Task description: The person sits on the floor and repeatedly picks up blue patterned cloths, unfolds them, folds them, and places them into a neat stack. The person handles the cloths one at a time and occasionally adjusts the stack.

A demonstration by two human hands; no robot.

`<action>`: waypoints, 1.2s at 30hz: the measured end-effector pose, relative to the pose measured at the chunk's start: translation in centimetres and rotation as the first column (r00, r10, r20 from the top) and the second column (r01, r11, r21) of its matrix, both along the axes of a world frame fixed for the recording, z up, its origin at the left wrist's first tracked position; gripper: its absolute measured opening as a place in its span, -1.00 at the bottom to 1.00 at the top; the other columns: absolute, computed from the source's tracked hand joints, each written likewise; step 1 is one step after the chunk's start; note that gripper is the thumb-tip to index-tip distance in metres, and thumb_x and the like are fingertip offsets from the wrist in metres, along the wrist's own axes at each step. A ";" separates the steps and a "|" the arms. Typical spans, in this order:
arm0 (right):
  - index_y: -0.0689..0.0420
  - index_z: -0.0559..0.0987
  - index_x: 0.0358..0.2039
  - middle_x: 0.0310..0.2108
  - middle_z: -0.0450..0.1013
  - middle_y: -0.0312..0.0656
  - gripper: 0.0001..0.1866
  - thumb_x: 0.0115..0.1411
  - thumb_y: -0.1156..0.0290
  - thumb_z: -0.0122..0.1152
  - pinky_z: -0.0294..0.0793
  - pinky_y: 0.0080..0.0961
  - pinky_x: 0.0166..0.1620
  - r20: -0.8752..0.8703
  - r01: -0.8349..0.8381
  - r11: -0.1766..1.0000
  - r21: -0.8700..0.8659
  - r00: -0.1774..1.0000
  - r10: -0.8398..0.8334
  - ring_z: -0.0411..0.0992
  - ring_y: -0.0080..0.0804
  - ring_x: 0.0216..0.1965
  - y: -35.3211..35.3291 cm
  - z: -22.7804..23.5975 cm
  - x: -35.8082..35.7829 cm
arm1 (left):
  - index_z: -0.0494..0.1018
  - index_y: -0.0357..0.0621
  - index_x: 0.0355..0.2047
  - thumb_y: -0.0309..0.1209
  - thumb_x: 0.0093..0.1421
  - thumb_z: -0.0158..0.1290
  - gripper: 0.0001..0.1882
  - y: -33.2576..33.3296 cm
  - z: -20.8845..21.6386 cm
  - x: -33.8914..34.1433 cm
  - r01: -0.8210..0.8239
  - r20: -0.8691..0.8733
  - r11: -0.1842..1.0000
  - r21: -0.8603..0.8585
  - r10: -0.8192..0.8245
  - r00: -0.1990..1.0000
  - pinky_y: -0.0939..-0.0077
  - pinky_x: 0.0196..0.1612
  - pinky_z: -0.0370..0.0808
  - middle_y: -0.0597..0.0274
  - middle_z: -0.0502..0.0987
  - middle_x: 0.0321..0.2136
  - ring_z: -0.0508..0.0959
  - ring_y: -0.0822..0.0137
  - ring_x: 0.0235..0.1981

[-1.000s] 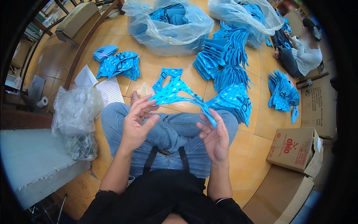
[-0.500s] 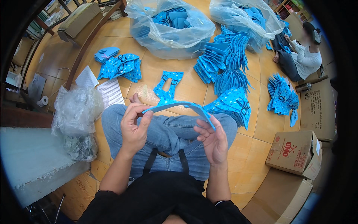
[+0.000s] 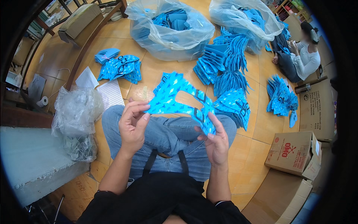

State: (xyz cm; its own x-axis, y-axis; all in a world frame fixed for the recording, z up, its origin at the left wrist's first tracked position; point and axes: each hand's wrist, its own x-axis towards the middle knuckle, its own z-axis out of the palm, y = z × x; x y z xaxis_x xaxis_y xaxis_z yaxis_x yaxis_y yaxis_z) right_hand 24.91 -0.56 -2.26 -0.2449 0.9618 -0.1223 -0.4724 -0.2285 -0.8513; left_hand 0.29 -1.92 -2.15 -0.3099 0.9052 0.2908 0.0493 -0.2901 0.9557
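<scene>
The fabric piece [image 3: 162, 102] is over the legs [image 3: 175, 130], a second piece [image 3: 164, 77] behind it, seemingly on the floor [image 3: 248, 160]. Paper sheets [image 3: 111, 92] lie left, a small pile [image 3: 121, 68] beyond; stacks [image 3: 232, 106] lie right, before two filled plastic bags [image 3: 162, 45], with cartons [image 3: 285, 151] farther right.

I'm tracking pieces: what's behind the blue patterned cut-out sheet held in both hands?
Behind the sheet, part of another blue patterned piece shows past its upper-left edge; tan tiled floor shows through its opening. The rest is covered.
</scene>
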 end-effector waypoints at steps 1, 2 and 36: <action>0.30 0.21 0.24 0.04 0.36 -0.04 -0.41 0.15 0.58 -0.02 0.52 -0.51 -0.12 0.038 0.022 1.000 0.002 0.999 -0.022 0.46 -0.40 -0.07 0.0 0.1 -0.1 | 0.48 -0.32 -0.25 -0.58 0.17 0.05 -0.87 0.0 0.0 0.0 0.007 0.042 1.000 0.012 -0.007 0.999 0.38 0.14 0.37 0.09 0.43 -0.08 0.52 0.45 -0.20; 0.29 0.21 0.23 0.04 0.36 -0.07 -0.40 0.14 0.62 -0.03 0.52 -0.52 -0.11 0.052 0.040 0.999 0.023 0.998 -0.041 0.45 -0.44 -0.08 0.0 0.1 -0.2 | 0.47 -0.34 -0.23 -0.60 0.18 0.04 -0.86 0.0 0.1 0.1 0.031 0.082 0.999 0.011 -0.032 0.996 0.41 0.11 0.40 0.06 0.41 -0.04 0.52 0.40 -0.15; 0.20 0.22 0.24 -0.23 0.46 -0.24 -0.48 0.27 0.47 0.00 0.44 -0.68 -0.40 0.133 0.674 0.739 -0.017 0.734 -0.666 0.45 -0.59 -0.42 5.6 -4.0 12.9 | 0.41 -0.29 -0.03 -0.49 0.24 0.05 -0.71 2.2 -4.7 1.4 0.230 0.047 0.846 -0.482 -0.237 0.970 0.55 0.00 0.39 0.16 0.49 -0.10 0.48 0.39 -0.10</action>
